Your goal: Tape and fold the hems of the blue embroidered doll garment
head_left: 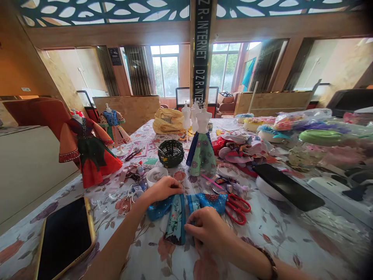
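Note:
A small blue patterned garment (175, 219) lies on the flowered tablecloth between my hands, its two front panels side by side with a narrow gap. My left hand (165, 189) rests at the top of the left panel, fingers closed on the cloth's upper edge. Lower down, my right hand (208, 229) has thumb and fingertips pinched together at the panels' inner edge, over part of the right panel. The blue right sleeve (213, 201) reaches to red-handled scissors (238, 209). Behind stands a white mannequin (203, 120) in a green and blue skirt.
A black basket (171, 153) and white tape roll (156, 175) stand beyond my hands. Phones lie left (65, 241) and right (288, 186). Dressed dolls (87, 147) stand at left; fabric scraps (241, 151) and a green-lidded jar (319, 137) are at right.

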Demonstrator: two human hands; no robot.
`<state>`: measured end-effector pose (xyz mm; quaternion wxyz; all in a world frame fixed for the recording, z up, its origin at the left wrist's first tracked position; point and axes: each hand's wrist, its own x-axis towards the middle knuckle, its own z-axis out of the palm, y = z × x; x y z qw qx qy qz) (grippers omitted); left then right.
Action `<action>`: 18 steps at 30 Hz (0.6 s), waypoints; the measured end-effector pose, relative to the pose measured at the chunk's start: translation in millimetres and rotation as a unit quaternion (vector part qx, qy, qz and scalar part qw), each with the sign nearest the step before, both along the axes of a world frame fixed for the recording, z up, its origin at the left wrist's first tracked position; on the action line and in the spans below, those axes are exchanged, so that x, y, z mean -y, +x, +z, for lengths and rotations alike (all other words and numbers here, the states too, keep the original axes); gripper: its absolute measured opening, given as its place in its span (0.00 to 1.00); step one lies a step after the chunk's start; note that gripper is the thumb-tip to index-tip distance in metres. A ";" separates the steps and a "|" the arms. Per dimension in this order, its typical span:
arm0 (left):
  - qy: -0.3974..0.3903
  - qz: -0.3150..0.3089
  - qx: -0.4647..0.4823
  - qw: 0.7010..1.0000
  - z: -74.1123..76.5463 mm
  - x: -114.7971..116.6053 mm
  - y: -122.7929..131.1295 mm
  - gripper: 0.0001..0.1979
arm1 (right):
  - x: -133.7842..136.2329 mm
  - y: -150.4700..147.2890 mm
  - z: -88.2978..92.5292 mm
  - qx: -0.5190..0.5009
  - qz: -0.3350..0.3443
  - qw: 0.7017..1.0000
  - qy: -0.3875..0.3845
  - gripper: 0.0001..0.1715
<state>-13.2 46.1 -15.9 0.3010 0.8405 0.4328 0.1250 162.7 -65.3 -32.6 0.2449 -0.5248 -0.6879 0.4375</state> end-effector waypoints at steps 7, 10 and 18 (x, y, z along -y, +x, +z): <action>0.027 0.014 0.010 0.999 1.6 8.8 4.1 0.12 | -2.5 2.9 -0.6 0.004 0.003 1.000 -0.009 0.09; 0.035 0.020 0.012 0.999 1.4 11.6 4.2 0.10 | -1.0 2.7 0.6 0.017 0.003 1.000 0.000 0.09; 0.071 0.025 0.022 0.997 1.8 13.8 12.1 0.10 | -7.0 15.2 12.4 0.035 0.027 0.999 0.007 0.11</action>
